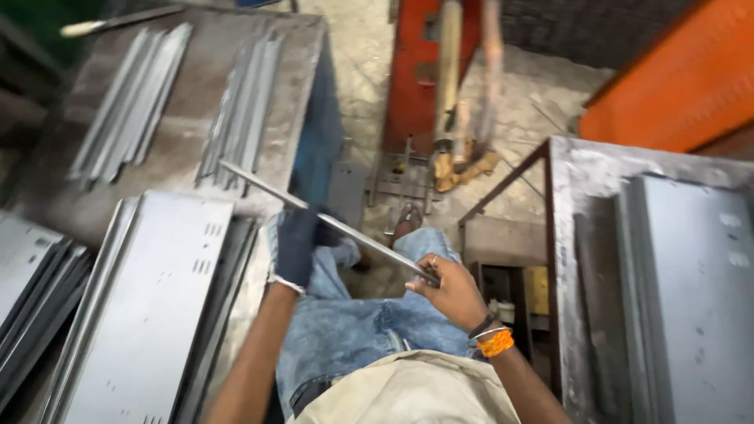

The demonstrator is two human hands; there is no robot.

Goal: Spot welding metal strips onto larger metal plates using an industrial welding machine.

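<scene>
The gloved left hand (297,245) wraps around the middle of a thin metal strip (330,223), while the bare right hand (452,292) pinches its near end above the lap. The strip is in the air between two surfaces: more strips (236,118) lie on the left surface (177,153), panels (149,298) nearer. Setting it anywhere calls for both hands moving together, level.

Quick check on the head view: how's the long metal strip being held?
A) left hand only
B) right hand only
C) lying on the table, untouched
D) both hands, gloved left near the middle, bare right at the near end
D: the gloved left hand grips the metal strip around mid-length, while the bare right hand pinches its near end above the person's lap.
</scene>
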